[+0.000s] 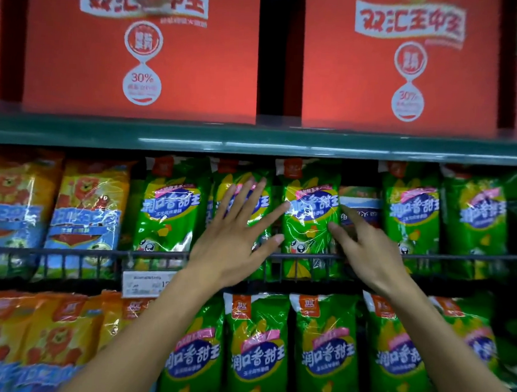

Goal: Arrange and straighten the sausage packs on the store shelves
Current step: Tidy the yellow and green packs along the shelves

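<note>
Green sausage packs stand upright in a row on the middle shelf behind a dark wire rail (68, 250). My left hand (237, 233) lies flat with fingers spread on one green pack (245, 189). Just right of it stands another green pack (310, 216), between my two hands. My right hand (368, 246) touches that pack's right edge with thumb and forefinger stretched out. Behind my right forefinger a differently coloured pack (360, 201) sits set back in a gap. More green packs (410, 215) continue to the right.
Orange-and-blue packs (83, 207) fill the left of the middle shelf. A lower shelf holds more green packs (256, 351) and orange packs (37, 334). Red cartons (139, 48) stand on the green top shelf (254, 138). A price tag (148, 283) hangs on the rail.
</note>
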